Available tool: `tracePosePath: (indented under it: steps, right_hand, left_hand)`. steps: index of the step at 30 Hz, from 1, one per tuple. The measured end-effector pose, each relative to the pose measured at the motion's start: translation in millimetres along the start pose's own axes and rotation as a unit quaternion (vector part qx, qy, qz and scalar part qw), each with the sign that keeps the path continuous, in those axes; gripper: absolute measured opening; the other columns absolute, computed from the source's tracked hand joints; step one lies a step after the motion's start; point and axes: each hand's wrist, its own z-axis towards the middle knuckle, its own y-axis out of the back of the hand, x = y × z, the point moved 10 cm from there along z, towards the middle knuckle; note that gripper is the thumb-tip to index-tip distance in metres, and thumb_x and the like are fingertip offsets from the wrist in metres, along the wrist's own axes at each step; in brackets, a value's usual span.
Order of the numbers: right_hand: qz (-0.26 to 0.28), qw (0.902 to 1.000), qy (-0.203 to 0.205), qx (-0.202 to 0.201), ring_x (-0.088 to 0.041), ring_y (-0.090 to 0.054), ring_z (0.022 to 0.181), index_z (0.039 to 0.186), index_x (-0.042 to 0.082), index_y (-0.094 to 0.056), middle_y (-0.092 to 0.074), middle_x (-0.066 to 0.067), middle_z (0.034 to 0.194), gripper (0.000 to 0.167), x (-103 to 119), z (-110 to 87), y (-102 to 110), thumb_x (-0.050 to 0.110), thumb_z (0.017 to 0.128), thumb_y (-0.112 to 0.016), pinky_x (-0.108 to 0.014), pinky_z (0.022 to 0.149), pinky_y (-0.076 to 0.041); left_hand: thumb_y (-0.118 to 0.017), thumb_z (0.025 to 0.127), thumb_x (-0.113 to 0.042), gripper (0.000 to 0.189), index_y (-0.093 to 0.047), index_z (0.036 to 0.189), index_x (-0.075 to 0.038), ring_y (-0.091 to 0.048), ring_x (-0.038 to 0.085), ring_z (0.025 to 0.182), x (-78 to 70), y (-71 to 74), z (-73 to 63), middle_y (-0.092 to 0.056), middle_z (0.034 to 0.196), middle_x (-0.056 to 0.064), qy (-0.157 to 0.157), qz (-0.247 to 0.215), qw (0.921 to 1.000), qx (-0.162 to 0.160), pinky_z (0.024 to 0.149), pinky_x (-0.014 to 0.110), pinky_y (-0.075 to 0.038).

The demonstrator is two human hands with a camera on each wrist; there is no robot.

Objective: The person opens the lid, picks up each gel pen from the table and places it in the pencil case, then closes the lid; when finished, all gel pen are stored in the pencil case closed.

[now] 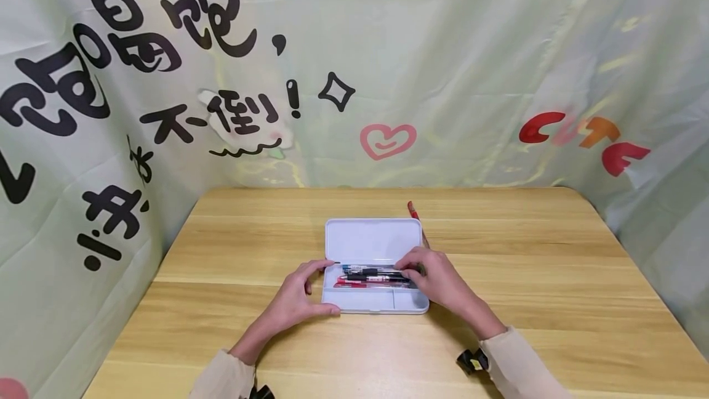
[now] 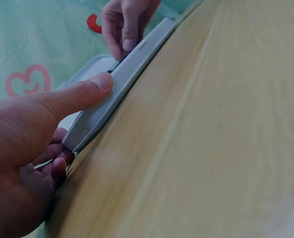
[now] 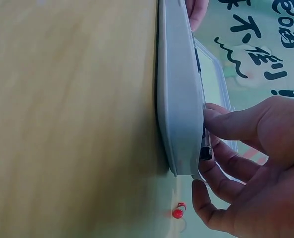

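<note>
A white pencil case (image 1: 354,302) lies with its lid raised toward the back. Several pens (image 1: 368,278) with blue, black and red parts lie lengthwise in its long compartment. My left hand (image 1: 293,297) grips the case's left end, thumb along the front edge and fingers at the side. At the right end, my right hand (image 1: 440,279) reaches over the compartment. Its thumb and fingers pinch a clear pen (image 3: 205,144) with a black end, which shows above the case wall in the right wrist view.
Behind the case's right side, a red pen (image 1: 412,209) lies on the wooden table (image 1: 526,282), partly hidden by the lid and right hand. Printed cloth (image 1: 454,66) hangs around the table's back and sides. The case's front has smaller compartments, split by a divider (image 1: 394,298).
</note>
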Motion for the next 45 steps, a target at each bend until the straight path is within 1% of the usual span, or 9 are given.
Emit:
tracePosePath:
  steps: [5,8,14,17,21,26,31,38,45]
  right_hand:
    - [0.006,0.9998,-0.02,0.005,-0.019,-0.068,0.098,0.102,0.008,-0.079,-0.074,0.0,0.102,0.019,-2.7,0.6,2.5,-0.005,0.09,-0.074,-0.041,0.086,-0.056]
    - [0.02,0.9992,-0.033,-0.006,-0.018,-0.068,0.094,0.106,0.006,-0.078,-0.075,-0.003,0.105,0.019,-5.5,1.5,11.5,-0.005,0.091,-0.073,-0.041,0.084,-0.056]
    - [0.042,0.9931,-0.052,-0.096,-0.022,-0.069,0.087,0.112,0.0,-0.075,-0.075,-0.011,0.102,0.019,-25.5,3.9,47.7,-0.003,0.094,-0.07,-0.042,0.079,-0.057]
    - [0.044,0.9879,-0.085,-0.122,-0.025,-0.068,0.089,0.116,-0.001,-0.072,-0.073,-0.011,0.1,0.022,-44.5,3.4,56.7,-0.002,0.095,-0.068,-0.037,0.078,-0.057]
    - [0.036,0.9867,-0.114,-0.11,-0.027,-0.067,0.09,0.123,-0.004,-0.068,-0.07,-0.013,0.099,0.031,-61.5,3.9,54.3,-0.004,0.092,-0.07,-0.032,0.078,-0.057]
    - [0.02,0.9877,-0.13,-0.085,-0.028,-0.066,0.089,0.126,-0.007,-0.064,-0.068,-0.016,0.1,0.038,-70.3,4.6,46.1,-0.003,0.089,-0.074,-0.039,0.08,-0.056]
    - [0.0,0.9873,-0.136,-0.081,-0.03,-0.065,0.091,0.125,-0.006,-0.065,-0.068,-0.019,0.103,0.039,-73.5,6.3,42.3,0.004,0.089,-0.077,-0.045,0.081,-0.055]
    - [-0.029,0.9856,-0.147,-0.078,-0.024,-0.066,0.082,0.116,-0.007,-0.069,-0.069,-0.014,0.094,0.029,-78.9,9.5,39.9,-0.001,0.088,-0.076,-0.04,0.075,-0.056]
    - [-0.041,0.982,-0.166,-0.081,-0.02,-0.065,0.077,0.102,-0.003,-0.074,-0.071,-0.008,0.086,0.015,-81.2,7.9,43.0,-0.001,0.088,-0.072,-0.035,0.07,-0.054]
  left_hand:
    - [-0.097,0.066,-0.045,0.09,-0.059,0.143,-0.017,-0.047,0.015,0.078,0.3,-0.5,0.5,-0.06,0.131,0.003,0.005,-0.003,1.0,0.002,0.066,0.025,-0.041]
    - [-0.096,0.067,-0.045,0.09,-0.059,0.143,-0.018,-0.046,0.015,0.078,1.2,-1.2,0.5,-0.06,0.132,0.004,0.009,-0.005,0.9999,0.003,0.066,0.025,-0.041]
    - [-0.096,0.067,-0.046,0.09,-0.058,0.143,-0.018,-0.047,0.016,0.078,1.0,-0.8,0.7,-0.06,0.131,0.004,0.007,-0.003,1.0,0.003,0.066,0.025,-0.041]
    - [-0.096,0.066,-0.046,0.09,-0.059,0.143,-0.017,-0.047,0.016,0.078,0.6,0.0,0.3,-0.06,0.131,0.004,0.005,-0.005,1.0,0.001,0.066,0.025,-0.041]
    - [-0.097,0.065,-0.044,0.09,-0.059,0.142,-0.017,-0.047,0.017,0.077,0.3,0.8,-1.1,-0.061,0.131,0.004,0.006,-0.007,1.0,-0.002,0.065,0.025,-0.04]
    - [-0.097,0.066,-0.045,0.09,-0.059,0.142,-0.017,-0.046,0.017,0.077,-0.5,-0.7,-0.9,-0.06,0.131,0.004,0.005,-0.008,1.0,0.002,0.065,0.024,-0.04]
    - [-0.097,0.065,-0.044,0.091,-0.059,0.142,-0.015,-0.047,0.017,0.077,-3.1,0.5,0.9,-0.061,0.129,0.005,-0.003,-0.008,1.0,-0.001,0.065,0.025,-0.041]
    - [-0.097,0.066,-0.044,0.089,-0.059,0.142,-0.016,-0.047,0.015,0.077,-0.6,-1.8,1.1,-0.061,0.129,0.003,0.001,-0.006,1.0,0.004,0.065,0.024,-0.041]
    - [-0.097,0.066,-0.043,0.088,-0.06,0.141,-0.017,-0.047,0.015,0.076,-0.5,-0.9,0.0,-0.061,0.128,0.003,-0.004,-0.004,1.0,-0.006,0.064,0.024,-0.041]
